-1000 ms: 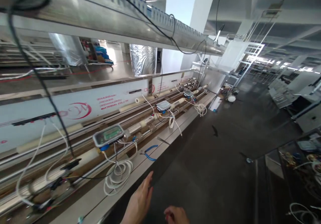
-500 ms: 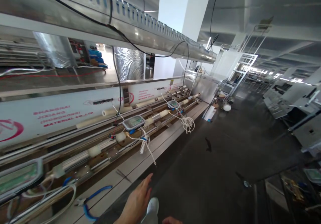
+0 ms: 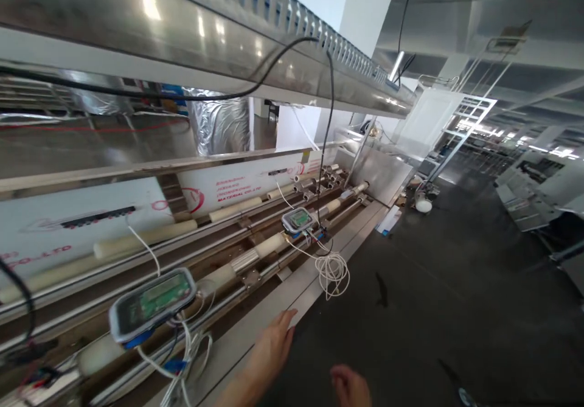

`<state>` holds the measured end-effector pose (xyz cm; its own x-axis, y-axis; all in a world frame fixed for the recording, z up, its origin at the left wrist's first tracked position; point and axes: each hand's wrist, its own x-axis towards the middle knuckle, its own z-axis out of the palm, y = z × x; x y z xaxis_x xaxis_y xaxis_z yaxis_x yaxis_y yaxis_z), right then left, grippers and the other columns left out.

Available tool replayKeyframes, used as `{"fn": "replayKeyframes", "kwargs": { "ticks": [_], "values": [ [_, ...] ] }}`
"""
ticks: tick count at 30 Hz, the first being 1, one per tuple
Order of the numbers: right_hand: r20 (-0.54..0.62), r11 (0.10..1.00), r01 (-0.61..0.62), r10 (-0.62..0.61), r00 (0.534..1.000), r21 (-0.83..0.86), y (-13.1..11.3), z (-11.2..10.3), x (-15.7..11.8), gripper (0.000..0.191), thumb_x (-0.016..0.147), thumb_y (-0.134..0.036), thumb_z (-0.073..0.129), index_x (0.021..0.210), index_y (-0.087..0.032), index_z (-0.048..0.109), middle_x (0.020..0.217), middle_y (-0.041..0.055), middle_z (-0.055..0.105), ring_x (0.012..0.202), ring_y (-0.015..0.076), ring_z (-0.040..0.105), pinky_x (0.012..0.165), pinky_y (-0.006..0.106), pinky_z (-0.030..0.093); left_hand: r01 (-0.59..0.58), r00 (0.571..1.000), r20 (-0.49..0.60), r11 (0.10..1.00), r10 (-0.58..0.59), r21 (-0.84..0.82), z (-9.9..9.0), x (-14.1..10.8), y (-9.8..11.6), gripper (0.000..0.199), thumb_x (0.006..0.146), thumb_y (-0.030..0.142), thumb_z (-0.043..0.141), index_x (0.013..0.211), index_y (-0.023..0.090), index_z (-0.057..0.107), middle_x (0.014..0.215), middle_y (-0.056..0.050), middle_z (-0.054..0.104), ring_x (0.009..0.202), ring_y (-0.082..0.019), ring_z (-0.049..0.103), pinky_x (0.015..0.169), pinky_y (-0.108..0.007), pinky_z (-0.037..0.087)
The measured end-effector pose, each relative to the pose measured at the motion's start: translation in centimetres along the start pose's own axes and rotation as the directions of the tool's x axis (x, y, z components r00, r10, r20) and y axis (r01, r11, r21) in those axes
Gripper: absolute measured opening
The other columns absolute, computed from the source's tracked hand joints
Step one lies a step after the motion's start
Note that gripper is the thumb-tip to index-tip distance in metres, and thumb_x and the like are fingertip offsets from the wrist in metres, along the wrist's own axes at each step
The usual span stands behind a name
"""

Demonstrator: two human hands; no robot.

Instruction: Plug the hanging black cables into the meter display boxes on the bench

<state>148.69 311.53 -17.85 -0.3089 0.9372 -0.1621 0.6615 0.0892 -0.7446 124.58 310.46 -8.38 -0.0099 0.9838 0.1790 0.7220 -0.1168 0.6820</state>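
My left hand reaches forward over the edge of the long grey ledge, its fingers stretched out and nothing in them. Low in the view, my right hand hangs over the dark floor with loosely bent fingers and no object visible in it. Ahead of both hands, a coil of white cable droops over the ledge. It runs from a clear-lidded box with a green circuit board on the machine's rails. A larger box of the same kind, with bundled white wires, sits nearer on the left.
A metal duct with a slotted top runs overhead, a black cable hanging from it. Pale rollers lie along the machine beside a printed white panel. Dark floor stretches to the right, with a white cart farther off.
My view has moved forward along the machine. The blue-handled pliers on the ledge have left the view, the boxes and coil appear closer, and more of my right hand shows.
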Motion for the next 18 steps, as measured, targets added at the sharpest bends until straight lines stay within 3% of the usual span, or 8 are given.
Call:
{"fn": "replayKeyframes", "kwargs": {
  "ticks": [5, 10, 14, 18],
  "values": [
    [-0.128, 0.989, 0.148, -0.144, 0.981, 0.02, 0.2, -5.9, 12.3, 0.032, 0.082, -0.028, 0.036, 0.089, -0.019, 0.066, 0.083, 0.0078, 0.069, 0.079, 0.0225, 0.064, 0.073, 0.034, 0.049, 0.086, 0.995, -0.053, 0.996, -0.085, 0.019, 1.6, 6.8, 0.7, 0.034, 0.09, 0.018, 0.028, 0.118, 0.016, 0.046, 0.115, -0.012, 0.057, 0.107, -0.024, 0.055, 0.092, -0.041, 0.046],
    [-0.063, 0.939, 0.332, -0.338, 0.939, -0.09, 0.3, -10.6, 25.6, 0.029, 0.081, -0.017, 0.037, 0.09, -0.016, 0.065, 0.088, 0.0086, 0.067, 0.084, 0.0207, 0.063, 0.078, 0.033, 0.048, 0.212, 0.956, -0.221, 0.976, -0.196, 0.052, 5.9, 12.6, 0.2, 0.032, 0.09, 0.023, 0.03, 0.116, 0.018, 0.048, 0.114, -0.011, 0.058, 0.104, -0.024, 0.056, 0.088, -0.039, 0.049],
    [0.063, 0.904, 0.422, -0.418, 0.906, -0.072, 0.1, -12.3, 34.4, 0.031, 0.079, -0.01, 0.039, 0.099, -0.015, 0.062, 0.1, 0.0097, 0.063, 0.093, 0.0193, 0.06, 0.086, 0.032, 0.046, 0.344, 0.885, -0.353, 0.937, -0.303, 0.057, 9.1, 16.3, 1.5, 0.031, 0.09, 0.025, 0.032, 0.116, 0.018, 0.048, 0.11, -0.01, 0.06, 0.101, -0.022, 0.058, 0.086, -0.037, 0.05],
    [0.188, 0.873, 0.487, -0.474, 0.861, -0.033, -1.0, -12.1, 40.4, 0.044, 0.076, -0.006, 0.042, 0.118, -0.014, 0.053, 0.116, 0.0117, 0.055, 0.107, 0.0182, 0.054, 0.093, 0.029, 0.041, 0.456, 0.812, -0.421, 0.889, -0.403, 0.028, 11.4, 18.8, 3.8, 0.029, 0.091, 0.026, 0.033, 0.116, 0.02, 0.048, 0.104, -0.006, 0.062, 0.095, -0.019, 0.061, 0.083, -0.031, 0.05]
  ]
}}
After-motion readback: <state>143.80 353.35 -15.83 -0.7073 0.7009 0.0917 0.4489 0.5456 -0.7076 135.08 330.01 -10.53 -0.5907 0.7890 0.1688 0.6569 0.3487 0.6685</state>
